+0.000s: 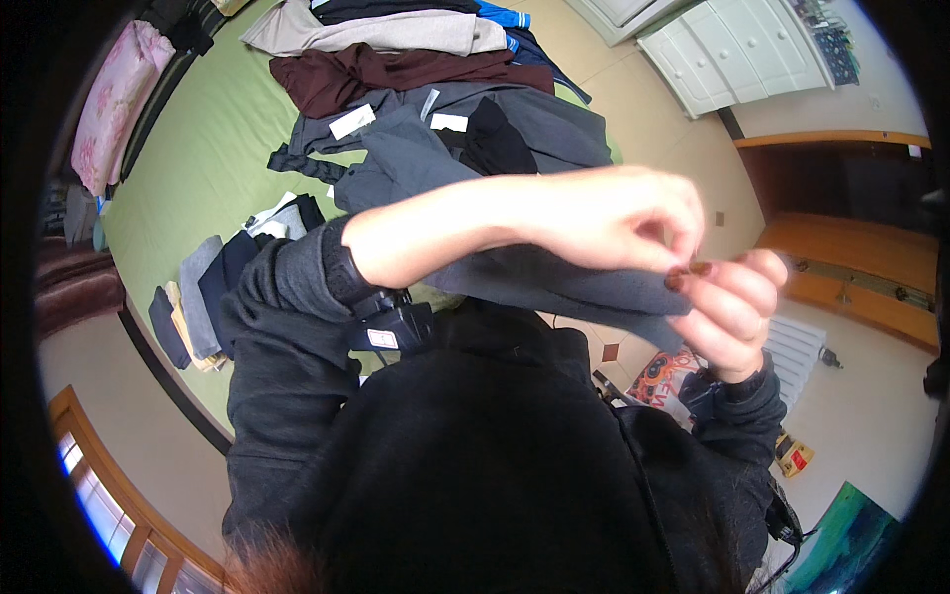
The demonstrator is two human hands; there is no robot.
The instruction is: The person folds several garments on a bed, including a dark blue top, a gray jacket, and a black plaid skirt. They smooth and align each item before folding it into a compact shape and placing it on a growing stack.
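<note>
My right hand is closed on the end of a dark grey trouser leg, which is stretched from the bed towards the right. Reaching across from the left, my left hand is closed in a pinch, its fingertips meeting those of the right hand. What lies between the left fingertips is too small to tell. The upper part of the grey trousers rests on the bed beyond my left forearm, which hides their middle. Beside it are a black garment and white tags.
The bed has a green sheet. Maroon and light grey garments lie at its far end; folded clothes are stacked at left. A white drawer cabinet, wooden furniture and a printed bag stand right.
</note>
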